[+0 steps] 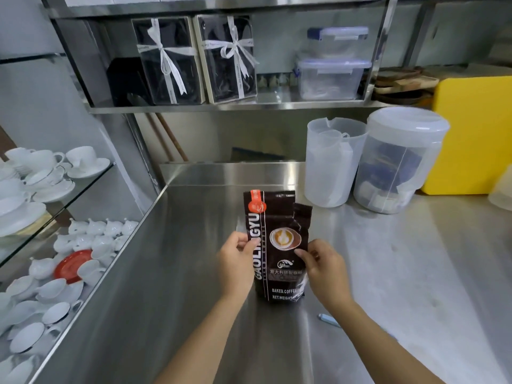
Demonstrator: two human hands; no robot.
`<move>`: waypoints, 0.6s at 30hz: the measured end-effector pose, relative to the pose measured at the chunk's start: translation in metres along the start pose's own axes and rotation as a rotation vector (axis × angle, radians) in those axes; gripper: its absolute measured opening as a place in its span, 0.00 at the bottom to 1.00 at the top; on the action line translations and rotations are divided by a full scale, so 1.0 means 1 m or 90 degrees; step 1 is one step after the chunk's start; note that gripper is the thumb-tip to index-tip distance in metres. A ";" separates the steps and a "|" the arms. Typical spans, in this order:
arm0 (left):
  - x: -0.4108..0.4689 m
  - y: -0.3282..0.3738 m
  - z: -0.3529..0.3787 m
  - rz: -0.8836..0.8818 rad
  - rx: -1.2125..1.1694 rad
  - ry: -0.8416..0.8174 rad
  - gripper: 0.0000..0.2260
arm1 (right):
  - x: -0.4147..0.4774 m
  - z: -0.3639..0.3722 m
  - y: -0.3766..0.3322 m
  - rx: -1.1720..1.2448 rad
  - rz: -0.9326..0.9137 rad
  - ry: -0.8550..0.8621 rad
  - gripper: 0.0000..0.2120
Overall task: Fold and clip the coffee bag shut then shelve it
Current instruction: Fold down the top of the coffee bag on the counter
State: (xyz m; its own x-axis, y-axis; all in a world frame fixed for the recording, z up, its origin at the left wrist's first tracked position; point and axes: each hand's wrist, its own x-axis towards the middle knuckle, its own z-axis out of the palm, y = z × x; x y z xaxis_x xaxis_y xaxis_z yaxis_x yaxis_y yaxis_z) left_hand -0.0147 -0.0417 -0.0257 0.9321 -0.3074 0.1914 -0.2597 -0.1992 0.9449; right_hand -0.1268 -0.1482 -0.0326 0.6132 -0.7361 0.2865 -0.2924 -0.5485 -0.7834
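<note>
Both of my forearms reach in from the bottom edge over the stainless steel counter (194, 245). My left hand (235, 266) has its fingers closed on the left edge of the coffee bag (277, 245), pinching it about halfway up, thumb on the front over the printed lettering. My right hand (324, 268) pinches the bag's right edge at about the same height, thumb on the front just below the latte picture. The dark brown bag stands upright on the counter between my hands, its top unfolded and torn open, with a loose flap sticking up at the right corner. A pale blue clip (328, 320) lies flat on the counter just beside my right forearm, apart from the bag. Behind the bag to the right stand two translucent plastic containers (332, 162), touching each other. Above them the steel shelf (227, 106) holds two ribboned gift boxes (166, 59) and two stacked lidded plastic tubs (331, 79).
</note>
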 end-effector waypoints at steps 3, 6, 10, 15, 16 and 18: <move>0.000 -0.002 0.001 -0.005 0.044 -0.031 0.08 | -0.005 0.002 0.005 -0.008 0.010 -0.024 0.12; -0.011 0.002 0.006 0.019 0.089 0.031 0.10 | -0.007 -0.001 0.004 -0.020 -0.003 -0.055 0.13; -0.042 -0.005 0.015 0.164 0.157 -0.022 0.11 | -0.015 -0.004 0.003 0.003 -0.039 -0.132 0.07; -0.058 -0.020 0.008 0.182 0.147 -0.211 0.33 | -0.024 -0.013 0.013 0.138 -0.051 -0.226 0.13; -0.060 -0.021 0.008 0.192 0.171 -0.205 0.34 | -0.024 -0.014 0.015 0.126 -0.068 -0.245 0.13; -0.063 -0.020 0.010 0.220 0.269 -0.146 0.32 | -0.025 -0.012 0.017 0.094 -0.094 -0.271 0.10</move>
State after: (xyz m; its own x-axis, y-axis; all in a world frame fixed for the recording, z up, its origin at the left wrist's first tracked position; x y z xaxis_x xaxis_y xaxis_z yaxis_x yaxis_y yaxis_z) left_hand -0.0703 -0.0280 -0.0597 0.7092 -0.6046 0.3625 -0.6606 -0.3904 0.6413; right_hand -0.1559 -0.1441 -0.0470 0.8955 -0.4096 0.1741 -0.0902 -0.5502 -0.8302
